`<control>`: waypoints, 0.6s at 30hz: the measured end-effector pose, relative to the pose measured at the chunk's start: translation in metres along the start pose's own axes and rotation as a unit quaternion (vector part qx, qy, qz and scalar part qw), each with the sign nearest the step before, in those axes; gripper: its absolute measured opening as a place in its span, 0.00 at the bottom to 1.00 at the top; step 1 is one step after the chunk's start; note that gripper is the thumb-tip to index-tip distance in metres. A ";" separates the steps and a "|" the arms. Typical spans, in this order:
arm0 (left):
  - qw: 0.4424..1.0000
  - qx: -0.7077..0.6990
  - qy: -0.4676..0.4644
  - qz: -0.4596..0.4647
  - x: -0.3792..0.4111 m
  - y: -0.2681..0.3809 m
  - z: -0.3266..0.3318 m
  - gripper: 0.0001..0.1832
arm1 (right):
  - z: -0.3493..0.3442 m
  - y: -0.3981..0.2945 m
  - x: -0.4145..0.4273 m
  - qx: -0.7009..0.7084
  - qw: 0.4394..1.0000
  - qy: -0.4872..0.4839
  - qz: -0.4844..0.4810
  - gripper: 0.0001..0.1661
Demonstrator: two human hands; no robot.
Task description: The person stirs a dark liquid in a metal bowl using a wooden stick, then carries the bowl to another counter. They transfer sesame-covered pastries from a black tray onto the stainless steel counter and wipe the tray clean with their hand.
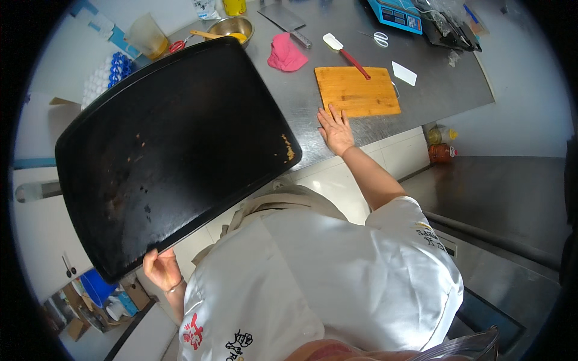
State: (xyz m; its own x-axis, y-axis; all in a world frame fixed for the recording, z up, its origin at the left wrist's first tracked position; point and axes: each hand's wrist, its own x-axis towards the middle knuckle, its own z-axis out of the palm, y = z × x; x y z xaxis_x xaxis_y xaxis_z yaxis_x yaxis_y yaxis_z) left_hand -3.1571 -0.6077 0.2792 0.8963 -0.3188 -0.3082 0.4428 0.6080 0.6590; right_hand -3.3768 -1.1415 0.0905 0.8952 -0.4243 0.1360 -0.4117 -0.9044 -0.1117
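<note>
At the lower left, my left hand (pixel 163 268) grips the near edge of a large black baking tray (pixel 180 126), which is tilted over the table's left part and has brown crumbs near its right corner. My right hand (pixel 336 131) has its fingers apart at the near left edge of a wooden cutting board (pixel 359 97); whether it touches the board I cannot tell. A spatula with a white head and red handle (pixel 354 63) lies partly on the board. A white scraper (pixel 404 73) is right of the board, and a pink cloth (pixel 285 53) lies to its upper left.
Across the steel table (pixel 447 81) are a cleaver (pixel 289 20), white-handled scissors (pixel 380 39) and a blue scale (pixel 397 17). Behind the tray stand a metal bowl (pixel 246 28), a plastic jug (pixel 146 37) and eggs (pixel 97 83). Bottles (pixel 440 153) stand low at right.
</note>
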 end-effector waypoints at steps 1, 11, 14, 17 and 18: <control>1.000 0.006 -0.017 0.023 -0.009 0.000 0.021 0.31 | 0.010 0.007 0.000 -0.002 1.000 0.005 -0.007 0.29; 0.999 0.044 0.023 0.010 -0.030 0.000 0.022 0.30 | -0.032 0.038 0.027 0.162 0.972 0.093 0.140 0.23; 0.997 0.073 0.031 -0.010 -0.025 -0.007 -0.012 0.05 | -0.033 -0.011 0.010 0.414 0.882 0.097 0.202 0.14; 0.995 0.090 0.011 -0.047 -0.010 -0.006 0.000 0.05 | -0.075 -0.078 0.004 0.320 0.935 0.143 0.050 0.09; 0.993 0.110 0.029 -0.037 -0.009 -0.012 0.015 0.05 | -0.084 -0.087 0.000 0.295 0.946 0.132 0.004 0.09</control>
State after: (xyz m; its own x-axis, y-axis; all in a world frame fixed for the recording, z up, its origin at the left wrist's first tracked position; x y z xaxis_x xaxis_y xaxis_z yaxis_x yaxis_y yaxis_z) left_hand -3.1710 -0.6231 0.2841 0.8641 -0.3104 -0.3963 0.4977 0.4089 0.7649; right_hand -3.3551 -1.0664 0.1829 0.7865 -0.4972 0.3663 -0.1812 -0.7528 -0.6328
